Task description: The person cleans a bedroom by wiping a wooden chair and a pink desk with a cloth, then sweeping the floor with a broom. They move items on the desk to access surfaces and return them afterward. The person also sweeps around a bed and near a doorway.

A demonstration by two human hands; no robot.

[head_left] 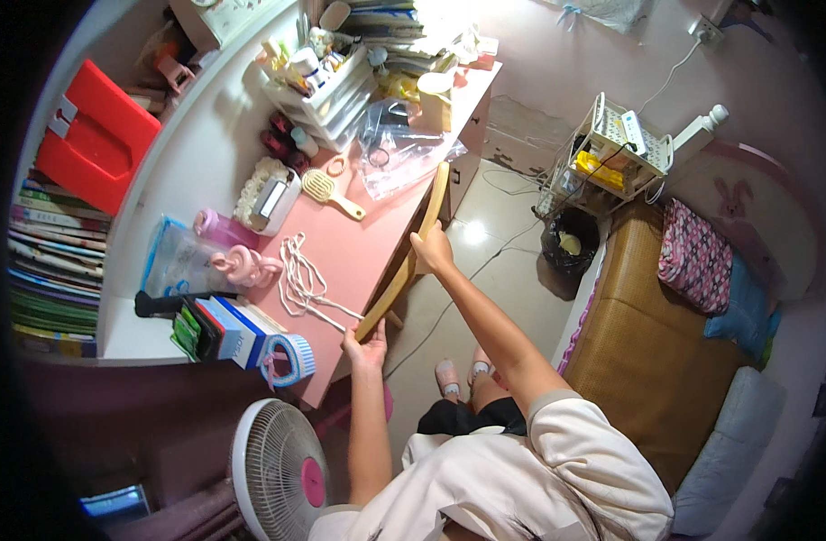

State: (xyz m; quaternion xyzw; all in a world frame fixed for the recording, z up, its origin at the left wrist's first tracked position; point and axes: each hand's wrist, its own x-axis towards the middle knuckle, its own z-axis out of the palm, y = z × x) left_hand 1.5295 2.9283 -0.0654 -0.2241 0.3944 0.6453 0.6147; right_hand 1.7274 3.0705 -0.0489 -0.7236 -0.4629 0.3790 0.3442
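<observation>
A long, curved wooden bar [393, 287] stretches along the front edge of the pink desk [352, 250]; its full shape cannot be told. My right hand [434, 250] grips it around the middle, with the thumb on top. Palm upward, my left hand [365, 348] holds its near end between thumb and fingers. A loosely bundled white cord [301, 277] lies on the desk, and one length of it runs to beside my left hand. Farther along are a yellow hairbrush [328, 193], a clear plastic bag [396, 162] and a pink bottle [223, 228].
A standing fan [281, 466] is at lower left. Boxes [234, 331] and a blue striped item [294, 358] crowd the desk's near end. Behind me on the right are a bed [656, 351], a bin with a black bag [570, 240] and a white cart [606, 155]. A dark cable [467, 277] crosses the floor.
</observation>
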